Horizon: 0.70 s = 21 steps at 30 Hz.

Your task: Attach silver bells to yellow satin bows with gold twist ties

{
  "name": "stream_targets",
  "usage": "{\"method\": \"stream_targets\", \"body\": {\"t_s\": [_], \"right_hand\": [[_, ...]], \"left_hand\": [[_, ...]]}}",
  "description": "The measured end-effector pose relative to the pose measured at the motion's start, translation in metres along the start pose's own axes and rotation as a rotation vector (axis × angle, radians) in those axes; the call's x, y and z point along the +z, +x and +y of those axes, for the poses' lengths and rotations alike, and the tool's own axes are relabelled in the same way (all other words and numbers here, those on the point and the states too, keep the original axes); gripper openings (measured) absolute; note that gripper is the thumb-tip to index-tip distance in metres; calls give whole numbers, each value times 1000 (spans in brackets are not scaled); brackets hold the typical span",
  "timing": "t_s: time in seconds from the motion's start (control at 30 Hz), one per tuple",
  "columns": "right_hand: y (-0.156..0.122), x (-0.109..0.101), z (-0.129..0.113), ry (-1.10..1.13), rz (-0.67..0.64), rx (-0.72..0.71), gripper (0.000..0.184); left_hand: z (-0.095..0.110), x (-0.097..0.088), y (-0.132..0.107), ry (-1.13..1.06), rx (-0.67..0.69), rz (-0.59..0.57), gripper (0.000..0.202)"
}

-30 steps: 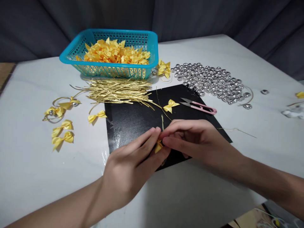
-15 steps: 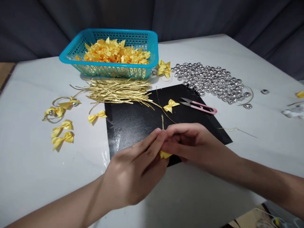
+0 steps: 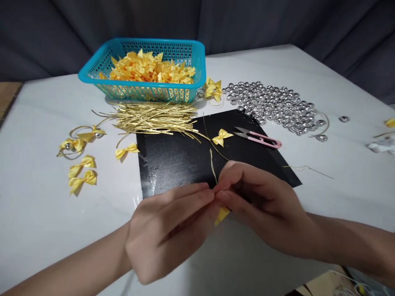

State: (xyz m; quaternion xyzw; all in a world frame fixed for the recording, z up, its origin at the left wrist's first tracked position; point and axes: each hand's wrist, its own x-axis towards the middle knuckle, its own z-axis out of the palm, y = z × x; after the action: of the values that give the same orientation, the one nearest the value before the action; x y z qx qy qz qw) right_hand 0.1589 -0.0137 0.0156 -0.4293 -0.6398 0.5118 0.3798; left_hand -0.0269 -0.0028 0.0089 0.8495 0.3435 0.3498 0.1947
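Pinched fingers make the right grip (image 3: pixel 265 201), with the thumb and first finger pressed together at their tips. What sits between those tips is too small to tell. The left grip (image 3: pixel 171 234) is closed too, its fingers pressed flat together and pinching a small yellow bow (image 3: pixel 222 215). The tips of both hands touch, and only a bit of this bow pokes out below them, over the near edge of a black mat (image 3: pixel 175 160). A pale thread (image 3: pixel 212 163) sticks up from where the fingertips meet and lies over the mat.

Also on the mat are a loose bow (image 3: pixel 221 137) and pink snips (image 3: pixel 263 139), side by side, with the blades pointing at the bow. A heap of shiny gold strips (image 3: pixel 154 118) covers the mat's far left corner and part of the white tabletop (image 3: pixel 40 230). Just behind the strips stands a blue basket (image 3: pixel 142 85) full of yellow bows (image 3: pixel 151 70).

Many round silver beads (image 3: pixel 271 105) lie in a big patch to the right of the basket, with two more just off to the side. On the left of the tabletop are three plain bows (image 3: pixel 82 181), and near them two bows with silver beads and gold loops (image 3: pixel 72 145). Dark curtains (image 3: pixel 247 24) hang at the back.
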Motion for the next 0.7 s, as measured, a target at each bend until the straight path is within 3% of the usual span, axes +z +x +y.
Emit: {"method": "stream_targets", "body": {"t_s": [0.2, 0.37, 0.5, 0.7], "right_hand": [[0, -3, -4, -115, 72, -108, 8], [2, -5, -8, -7, 185, -104, 9], [4, -6, -10, 63, 81, 9, 3], [3, -8, -5, 170, -2, 59, 7]], "left_hand": [[-1, 1, -1, 16, 23, 34, 11], [1, 4, -1, -11, -26, 37, 9], [-1, 5, -1, -84, -55, 65, 11], [-2, 3, -1, -88, -23, 20, 11]]}}
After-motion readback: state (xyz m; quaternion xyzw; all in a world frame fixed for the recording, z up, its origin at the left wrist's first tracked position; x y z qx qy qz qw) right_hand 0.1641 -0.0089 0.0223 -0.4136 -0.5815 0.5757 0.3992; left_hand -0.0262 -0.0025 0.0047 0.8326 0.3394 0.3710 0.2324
